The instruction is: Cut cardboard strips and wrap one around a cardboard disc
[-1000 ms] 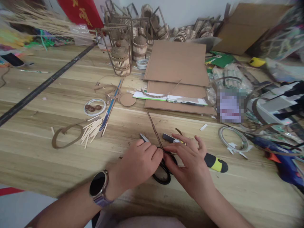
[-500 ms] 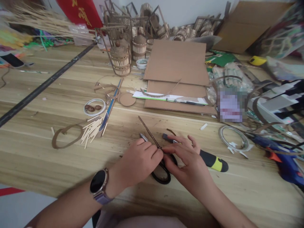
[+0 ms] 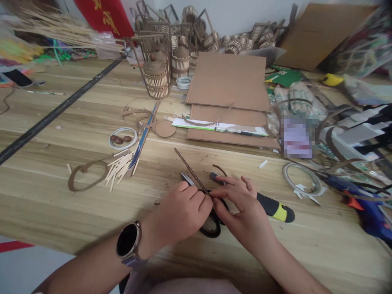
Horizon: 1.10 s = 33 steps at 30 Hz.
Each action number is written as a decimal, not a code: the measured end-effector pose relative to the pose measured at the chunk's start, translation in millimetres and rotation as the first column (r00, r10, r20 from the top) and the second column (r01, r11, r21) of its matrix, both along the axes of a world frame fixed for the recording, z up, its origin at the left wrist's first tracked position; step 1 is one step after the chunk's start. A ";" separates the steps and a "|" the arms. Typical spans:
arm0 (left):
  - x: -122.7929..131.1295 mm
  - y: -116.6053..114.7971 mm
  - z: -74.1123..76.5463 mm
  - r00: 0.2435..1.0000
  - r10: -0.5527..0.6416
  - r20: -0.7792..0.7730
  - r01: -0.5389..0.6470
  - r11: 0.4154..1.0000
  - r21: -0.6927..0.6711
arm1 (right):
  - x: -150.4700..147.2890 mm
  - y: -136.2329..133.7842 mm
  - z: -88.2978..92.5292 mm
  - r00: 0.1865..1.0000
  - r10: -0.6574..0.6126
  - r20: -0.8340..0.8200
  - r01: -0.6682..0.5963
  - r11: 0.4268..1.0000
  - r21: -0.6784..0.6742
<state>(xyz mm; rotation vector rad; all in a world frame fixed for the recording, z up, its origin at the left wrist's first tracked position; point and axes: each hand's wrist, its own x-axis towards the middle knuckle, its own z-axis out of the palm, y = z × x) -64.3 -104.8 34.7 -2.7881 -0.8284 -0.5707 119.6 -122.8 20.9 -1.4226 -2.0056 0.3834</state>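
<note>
A thin brown corrugated cardboard strip (image 3: 190, 171) slants up and away from between my hands. My left hand (image 3: 186, 206), with a watch on its wrist, is closed on the strip near its lower end. Thumb and forefinger of my right hand (image 3: 240, 204) pinch the same strip just beside the left fingertips. Beneath both hands lie black-handled scissors (image 3: 212, 230), their blade tips poking out past my left knuckles. A black and yellow utility knife (image 3: 277, 210) lies under my right hand. A short brown offcut (image 3: 219, 169) is just beyond it.
At left are a cardboard ring (image 3: 72, 179), small wooden sticks (image 3: 119, 169), a tape roll (image 3: 134, 143) around brown beads, and a blue strip (image 3: 141, 145). Cardboard sheets (image 3: 228, 81) and stick lanterns (image 3: 156, 79) stand behind. On the right are another tape roll (image 3: 286, 177) and a blue glue gun (image 3: 364, 208).
My left hand has shifted slightly to the right, closer to my right fingertips. The strip's far end has swung a little left and up.
</note>
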 end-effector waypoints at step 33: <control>2.3 -2.5 -5.3 0.995 0.080 0.060 -0.075 0.994 -0.074 | -8.4 -4.4 7.0 0.989 -0.091 0.115 0.056 0.958 0.281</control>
